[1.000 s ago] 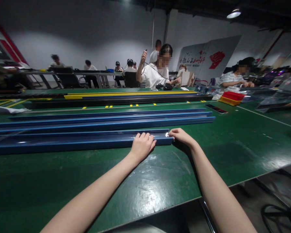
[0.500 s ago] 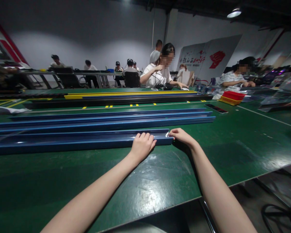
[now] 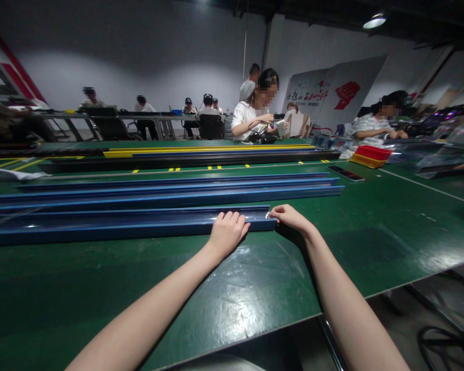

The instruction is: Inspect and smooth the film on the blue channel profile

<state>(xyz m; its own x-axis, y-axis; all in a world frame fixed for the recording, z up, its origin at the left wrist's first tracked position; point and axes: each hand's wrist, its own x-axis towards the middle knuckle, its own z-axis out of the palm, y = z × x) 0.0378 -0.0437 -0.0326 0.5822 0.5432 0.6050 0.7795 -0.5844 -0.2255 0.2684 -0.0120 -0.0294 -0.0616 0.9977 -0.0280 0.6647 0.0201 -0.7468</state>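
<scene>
Channel [image 3: 119,225] in front of you: a long blue trough, open side up on the green table [image 3: 371,226], running out of view to your left and ending just under your hands. Your left hand [image 3: 229,233] sits over its near wall, fingers bent, side by side and hooked inside, so you seem to be gripping that wall. Your right hand [image 3: 292,217] is at the open end, fingers curled as in a pinch; what lies between them, if anything, you cannot tell from here. A white speck [image 3: 268,214] shines beside those fingertips, either a loose bit or a glint. Neither hand has shifted over the past second, which suggests steadying or fine work at this end rather than sliding the channel along. Its walls are thin and straight, with a soft sheen like plastic or coated metal; the floor inside looks darker and glossier, while the table shows scuffed, shiny patches.

Beyond lie other channels [image 3: 255,195], equally blue, roughly parallel. Past them come a flat dark phone [image 3: 346,173], a black strip [image 3: 193,161], a bright yellow strip [image 3: 216,149] and a red bin [image 3: 371,152] stacked with a yellow bin [image 3: 365,162]. Farther off, the co-worker [image 3: 244,119] has changed most: the arm raised a second ago is down, and a pale object [image 3: 281,128] is held up. That seems to have no bearing on your channel.
</scene>
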